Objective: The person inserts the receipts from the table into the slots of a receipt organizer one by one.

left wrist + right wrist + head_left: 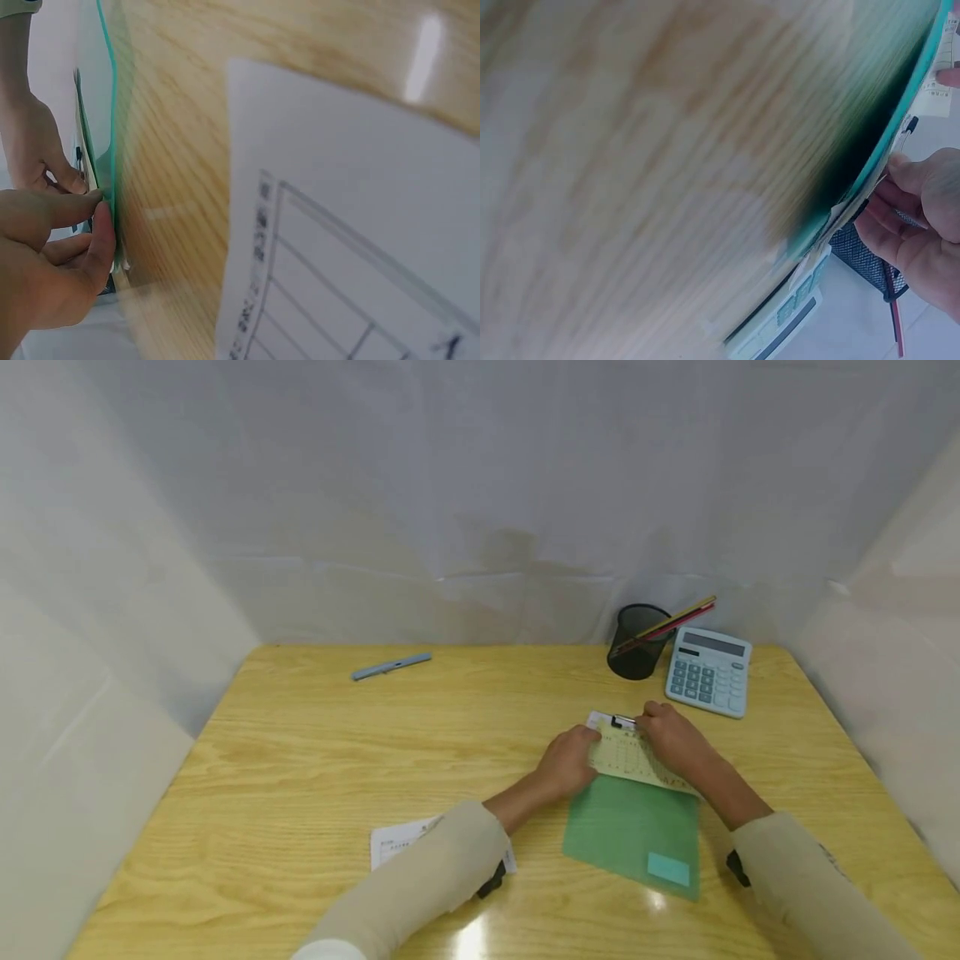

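On the bench's [300,760] right half, the left hand [567,762] pinches the yellow slip [622,756] over the green folder [618,827]; the right hand [672,741] grips the clip [624,721]: seemingly fastening, next calling for steadiness.

My left arm [420,872] and right arm [813,885] reach forward in long beige fabric sleeves, slanting inward toward one another. Past each sleeve's end, the wrist is bare. My left hand [566,762] angles forward and to my right; its fingers [102,247] are bent, with tips brought together in a pinch. My right hand [671,739] angles to my left and reaches slightly farther forward, back of the hand upward, thumb [911,172] and curled fingers closed in a second pinch. My hands are near each other, apart.
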A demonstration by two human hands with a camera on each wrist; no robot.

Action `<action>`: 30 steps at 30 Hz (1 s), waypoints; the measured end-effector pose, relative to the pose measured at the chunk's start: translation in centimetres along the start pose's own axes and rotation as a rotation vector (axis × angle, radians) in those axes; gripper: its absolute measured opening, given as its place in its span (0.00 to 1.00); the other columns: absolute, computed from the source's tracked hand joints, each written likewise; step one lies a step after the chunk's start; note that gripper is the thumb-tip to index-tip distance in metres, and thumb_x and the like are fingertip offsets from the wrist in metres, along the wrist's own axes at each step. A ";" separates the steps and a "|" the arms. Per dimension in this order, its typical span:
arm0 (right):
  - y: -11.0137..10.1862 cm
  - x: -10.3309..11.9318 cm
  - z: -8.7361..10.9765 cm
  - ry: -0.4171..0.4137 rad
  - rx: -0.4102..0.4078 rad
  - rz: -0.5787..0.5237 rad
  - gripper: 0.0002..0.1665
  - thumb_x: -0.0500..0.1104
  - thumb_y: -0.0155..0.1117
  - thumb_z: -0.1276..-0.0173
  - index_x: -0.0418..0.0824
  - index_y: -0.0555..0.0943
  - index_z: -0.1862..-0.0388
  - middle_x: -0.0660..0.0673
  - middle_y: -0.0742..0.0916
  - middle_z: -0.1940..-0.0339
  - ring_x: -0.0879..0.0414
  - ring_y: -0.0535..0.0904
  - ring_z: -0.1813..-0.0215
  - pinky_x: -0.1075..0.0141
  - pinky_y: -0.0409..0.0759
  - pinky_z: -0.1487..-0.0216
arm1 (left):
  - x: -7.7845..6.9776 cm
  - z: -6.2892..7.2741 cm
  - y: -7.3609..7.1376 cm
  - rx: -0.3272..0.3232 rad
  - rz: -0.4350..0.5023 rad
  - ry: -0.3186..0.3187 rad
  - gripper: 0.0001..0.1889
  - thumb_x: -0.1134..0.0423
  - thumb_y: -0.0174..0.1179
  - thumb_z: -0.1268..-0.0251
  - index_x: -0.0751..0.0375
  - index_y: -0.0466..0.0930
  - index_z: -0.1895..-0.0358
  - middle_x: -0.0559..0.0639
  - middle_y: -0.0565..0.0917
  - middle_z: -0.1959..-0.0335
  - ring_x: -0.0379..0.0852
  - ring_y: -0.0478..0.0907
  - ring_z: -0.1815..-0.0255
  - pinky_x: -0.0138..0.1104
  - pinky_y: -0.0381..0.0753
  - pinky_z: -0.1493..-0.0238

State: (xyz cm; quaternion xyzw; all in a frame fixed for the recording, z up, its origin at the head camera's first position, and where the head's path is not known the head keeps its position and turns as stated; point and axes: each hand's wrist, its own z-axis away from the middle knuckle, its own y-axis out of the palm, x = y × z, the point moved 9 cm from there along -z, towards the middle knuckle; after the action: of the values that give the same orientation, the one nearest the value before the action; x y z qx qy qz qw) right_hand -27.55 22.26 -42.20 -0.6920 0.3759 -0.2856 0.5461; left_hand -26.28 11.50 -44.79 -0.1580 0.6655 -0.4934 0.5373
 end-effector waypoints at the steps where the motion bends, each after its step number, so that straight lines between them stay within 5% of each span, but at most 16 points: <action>1: 0.0 0.0 0.0 -0.003 -0.002 0.002 0.08 0.27 0.58 0.37 0.29 0.84 0.67 0.40 0.77 0.73 0.49 0.75 0.71 0.59 0.78 0.68 | 0.0 0.0 0.0 0.001 0.001 0.004 0.27 0.71 0.61 0.45 0.65 0.71 0.38 0.55 0.75 0.38 0.49 0.70 0.35 0.35 0.68 0.33; 17: -0.1 0.2 0.0 -0.009 0.004 -0.007 0.08 0.27 0.57 0.37 0.32 0.84 0.67 0.40 0.77 0.72 0.50 0.73 0.70 0.60 0.76 0.68 | -0.1 -0.3 0.4 0.053 -0.062 -0.005 0.31 0.67 0.62 0.41 0.65 0.66 0.33 0.56 0.70 0.33 0.49 0.66 0.31 0.36 0.66 0.31; 30: 0.4 -0.4 0.0 0.025 -0.011 -0.051 0.03 0.27 0.65 0.43 0.31 0.84 0.69 0.42 0.77 0.74 0.51 0.73 0.72 0.61 0.76 0.71 | 0.3 0.2 0.5 0.091 0.006 -0.054 0.36 0.64 0.66 0.43 0.63 0.62 0.30 0.59 0.62 0.28 0.53 0.60 0.27 0.39 0.62 0.29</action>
State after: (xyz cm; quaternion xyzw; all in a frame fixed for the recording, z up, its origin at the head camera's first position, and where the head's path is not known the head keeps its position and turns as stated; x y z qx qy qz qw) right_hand -27.85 22.55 -42.59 -0.7009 0.3664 -0.3060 0.5299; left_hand -26.07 11.44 -45.35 -0.1447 0.6282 -0.5168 0.5633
